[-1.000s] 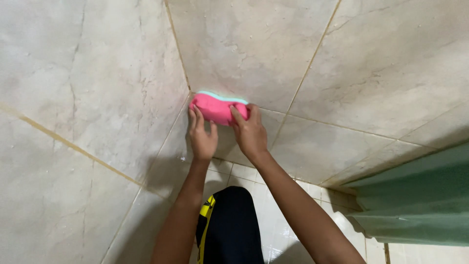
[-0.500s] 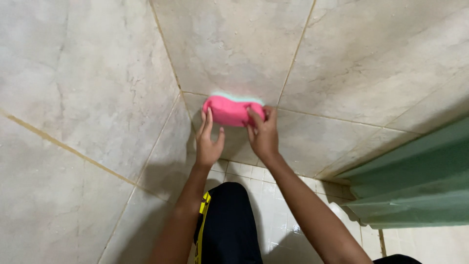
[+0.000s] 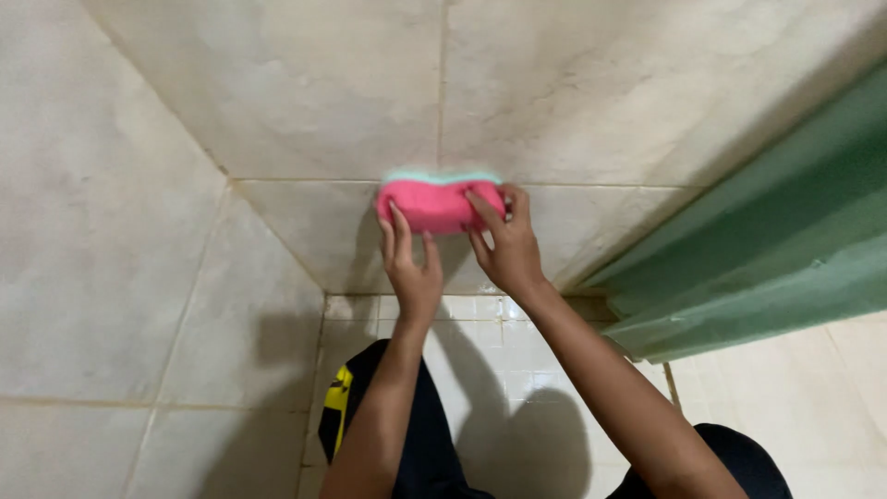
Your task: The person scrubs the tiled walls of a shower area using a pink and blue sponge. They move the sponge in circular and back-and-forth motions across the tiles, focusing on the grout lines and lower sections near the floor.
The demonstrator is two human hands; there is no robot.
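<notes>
A pink sponge with a pale green scouring side is pressed flat against the beige tiled wall, close to the corner. My left hand pushes on its lower left part with fingers stretched upward. My right hand grips its right end, fingers wrapped over the pink face. The green side faces the tiles and looks slightly blurred.
A second tiled wall meets the first at the corner on the left. A green curtain hangs on the right. Below lie small white floor tiles and my dark trousers with a yellow stripe.
The sponge and both hands have slid to the right along the wall, away from the corner, and the view has turned with them.
</notes>
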